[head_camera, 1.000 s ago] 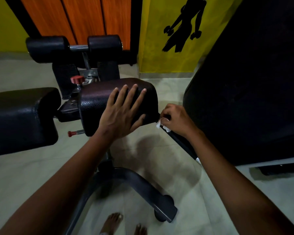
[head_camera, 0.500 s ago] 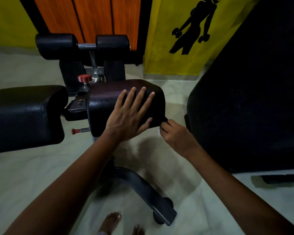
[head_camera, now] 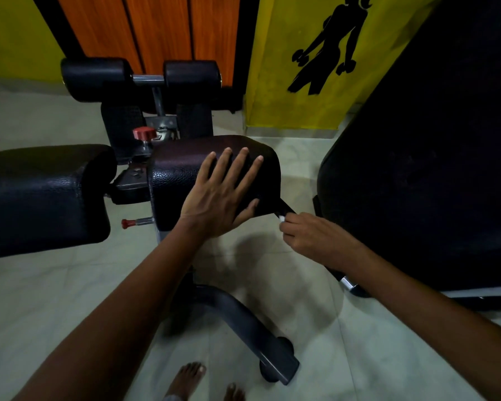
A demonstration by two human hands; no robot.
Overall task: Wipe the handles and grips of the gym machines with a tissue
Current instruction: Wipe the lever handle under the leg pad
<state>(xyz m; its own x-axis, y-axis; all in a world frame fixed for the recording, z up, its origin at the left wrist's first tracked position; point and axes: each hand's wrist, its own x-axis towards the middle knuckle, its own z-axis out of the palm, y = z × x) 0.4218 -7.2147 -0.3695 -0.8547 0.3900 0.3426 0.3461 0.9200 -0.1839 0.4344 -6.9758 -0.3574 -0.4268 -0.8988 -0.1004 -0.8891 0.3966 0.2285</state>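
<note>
Your left hand (head_camera: 223, 195) lies flat, fingers spread, on the pad (head_camera: 185, 172); your right hand (head_camera: 310, 238) pinches a tissue (head_camera: 281, 217) round the handle (head_camera: 287, 209) under it. A silhouette (head_camera: 327, 44) marks the yellow wall; no lettering reads.

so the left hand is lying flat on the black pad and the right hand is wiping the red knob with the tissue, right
Not quite. The left hand does lie flat on the black pad, but the right hand is not at the red knob. In the head view it holds the tissue on the black handle that sticks out from under the pad's right side. The knob sits untouched behind the pad.
</note>
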